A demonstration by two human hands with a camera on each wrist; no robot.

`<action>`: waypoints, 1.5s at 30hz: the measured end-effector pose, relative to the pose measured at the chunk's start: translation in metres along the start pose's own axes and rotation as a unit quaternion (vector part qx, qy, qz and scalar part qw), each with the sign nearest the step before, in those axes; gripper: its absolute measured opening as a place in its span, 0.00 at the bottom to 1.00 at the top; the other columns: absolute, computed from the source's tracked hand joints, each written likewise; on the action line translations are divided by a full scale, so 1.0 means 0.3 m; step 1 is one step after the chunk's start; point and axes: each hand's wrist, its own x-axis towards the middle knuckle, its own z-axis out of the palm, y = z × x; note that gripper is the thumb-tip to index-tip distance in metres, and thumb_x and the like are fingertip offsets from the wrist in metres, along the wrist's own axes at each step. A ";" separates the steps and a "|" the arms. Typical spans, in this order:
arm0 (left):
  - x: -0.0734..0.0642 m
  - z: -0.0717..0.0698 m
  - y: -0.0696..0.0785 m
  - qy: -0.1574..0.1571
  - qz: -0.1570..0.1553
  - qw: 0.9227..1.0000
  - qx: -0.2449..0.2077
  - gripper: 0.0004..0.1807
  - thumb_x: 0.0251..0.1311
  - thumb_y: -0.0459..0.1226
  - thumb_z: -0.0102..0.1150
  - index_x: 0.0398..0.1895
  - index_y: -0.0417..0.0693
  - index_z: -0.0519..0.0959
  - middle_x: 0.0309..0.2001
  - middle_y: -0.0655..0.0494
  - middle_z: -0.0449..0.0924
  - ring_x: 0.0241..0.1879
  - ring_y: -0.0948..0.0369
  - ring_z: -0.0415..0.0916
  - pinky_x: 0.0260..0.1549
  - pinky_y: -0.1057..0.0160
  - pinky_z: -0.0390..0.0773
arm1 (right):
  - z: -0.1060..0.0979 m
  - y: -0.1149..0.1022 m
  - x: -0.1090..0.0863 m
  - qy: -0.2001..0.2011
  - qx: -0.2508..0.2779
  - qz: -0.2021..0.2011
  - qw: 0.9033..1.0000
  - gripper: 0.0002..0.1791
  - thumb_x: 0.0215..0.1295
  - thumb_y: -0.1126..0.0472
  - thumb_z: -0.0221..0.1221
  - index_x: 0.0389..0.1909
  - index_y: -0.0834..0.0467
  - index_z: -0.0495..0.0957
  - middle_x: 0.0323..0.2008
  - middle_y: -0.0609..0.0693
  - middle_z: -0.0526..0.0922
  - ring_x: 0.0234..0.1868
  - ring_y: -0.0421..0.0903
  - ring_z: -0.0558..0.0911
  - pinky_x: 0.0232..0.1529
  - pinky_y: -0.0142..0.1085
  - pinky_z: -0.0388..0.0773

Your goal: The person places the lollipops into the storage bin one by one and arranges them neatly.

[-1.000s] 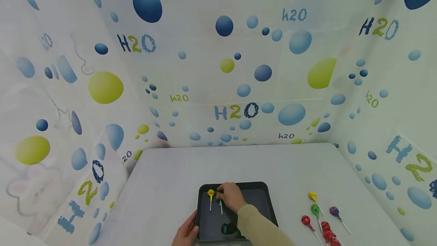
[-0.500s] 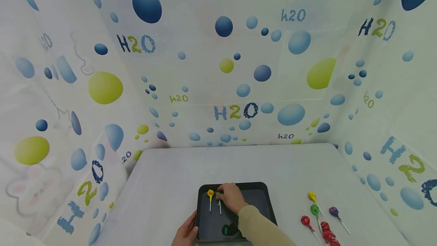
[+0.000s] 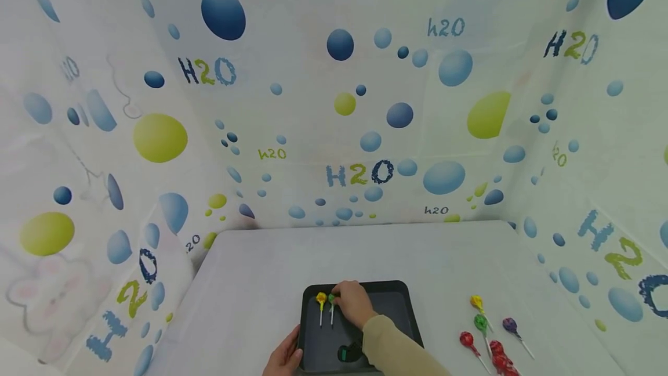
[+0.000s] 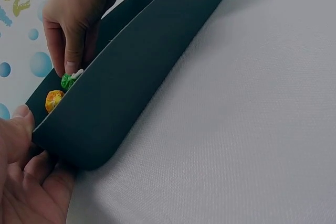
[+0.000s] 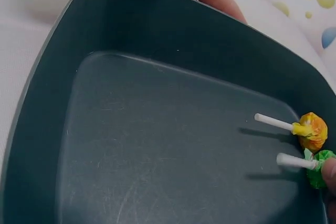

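Note:
In the head view, a dark rectangular tray (image 3: 388, 321) stands on the white table. My left hand (image 3: 283, 354) grips its left edge, thumb at the rim and fingers on the outside, as the left wrist view shows. Inside the tray, near its far left corner, lies a yellow lollipop (image 3: 321, 298), stick towards me. Close to its right, my right hand (image 3: 356, 304) pinches the wrapped head of a green lollipop (image 5: 317, 178). The two sticks run nearly parallel in the right wrist view. Fingers partly hide the green head.
Right of the tray lie more lollipops: a yellow one (image 3: 477, 301), a green one (image 3: 480, 323), a purple one (image 3: 509, 325), a red one (image 3: 467, 339) and a red bunch (image 3: 499, 355). A dark object (image 3: 348, 353) sits at my right wrist. Patterned curtains (image 3: 365, 132) surround the table.
My right hand has shifted the green lollipop slightly left, nearer the yellow one, and its stick stands straighter. The left hand keeps its grip on the tray.

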 end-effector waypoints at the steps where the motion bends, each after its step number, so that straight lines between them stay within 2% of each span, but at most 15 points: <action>1: 0.000 0.001 -0.002 -0.001 0.002 1.000 -0.001 0.33 0.68 0.31 0.50 0.66 0.16 0.48 0.66 0.20 0.49 0.66 0.31 0.50 0.62 0.51 0.68 | 0.001 0.000 -0.001 0.004 -0.004 0.000 1.000 0.09 0.56 0.64 0.66 0.38 0.59 0.85 0.35 0.50 0.86 0.35 0.46 0.83 0.32 0.33 0.82; 10: -0.007 0.006 0.002 -0.001 0.004 1.000 -0.005 0.34 0.68 0.31 0.49 0.66 0.16 0.47 0.66 0.20 0.48 0.66 0.31 0.49 0.62 0.52 0.69 | 0.006 0.008 0.001 0.017 -0.014 0.003 1.000 0.09 0.56 0.65 0.66 0.39 0.58 0.85 0.36 0.49 0.85 0.37 0.46 0.83 0.36 0.37 0.83; 20: -0.008 0.007 0.008 -0.004 -0.006 1.000 -0.002 0.34 0.69 0.32 0.48 0.67 0.17 0.47 0.67 0.20 0.48 0.66 0.31 0.50 0.61 0.52 0.71 | -0.002 0.020 -0.004 0.022 -0.002 0.006 1.000 0.09 0.57 0.64 0.65 0.40 0.58 0.84 0.37 0.50 0.85 0.39 0.48 0.83 0.38 0.39 0.83; 28: -0.005 0.001 -0.001 -0.012 0.002 1.000 0.011 0.34 0.69 0.33 0.49 0.67 0.17 0.47 0.66 0.20 0.49 0.66 0.31 0.51 0.61 0.53 0.71 | -0.054 0.042 -0.030 0.016 0.036 -0.008 0.999 0.12 0.59 0.63 0.64 0.44 0.59 0.84 0.41 0.51 0.86 0.43 0.48 0.83 0.40 0.37 0.83; 34: -0.003 -0.004 -0.004 -0.021 0.008 1.000 0.011 0.35 0.69 0.34 0.49 0.66 0.17 0.46 0.66 0.20 0.48 0.66 0.31 0.51 0.61 0.54 0.71 | -0.117 0.102 -0.042 0.002 0.070 -0.028 0.997 0.14 0.60 0.60 0.63 0.47 0.58 0.83 0.44 0.50 0.86 0.44 0.45 0.84 0.41 0.34 0.84; 38: -0.004 -0.007 -0.010 -0.025 0.014 0.999 0.017 0.35 0.70 0.35 0.48 0.66 0.16 0.46 0.66 0.20 0.48 0.66 0.31 0.50 0.61 0.56 0.72 | -0.192 0.153 -0.065 0.000 0.091 -0.044 0.995 0.16 0.62 0.60 0.62 0.51 0.60 0.81 0.45 0.50 0.85 0.43 0.43 0.84 0.41 0.33 0.84; 42: -0.003 -0.011 -0.017 -0.030 0.020 0.999 0.021 0.36 0.70 0.37 0.48 0.66 0.16 0.45 0.66 0.19 0.46 0.66 0.30 0.49 0.61 0.57 0.71 | -0.301 0.217 -0.105 0.029 0.089 -0.037 0.995 0.16 0.63 0.61 0.61 0.51 0.62 0.81 0.44 0.51 0.85 0.42 0.44 0.84 0.41 0.35 0.84; 45: -0.002 -0.013 -0.020 -0.039 0.028 0.999 0.017 0.37 0.70 0.37 0.48 0.66 0.15 0.45 0.66 0.18 0.45 0.66 0.30 0.48 0.61 0.58 0.72 | -0.381 0.295 -0.152 0.068 0.085 0.002 0.994 0.15 0.61 0.62 0.63 0.49 0.61 0.82 0.44 0.52 0.85 0.42 0.44 0.84 0.41 0.35 0.84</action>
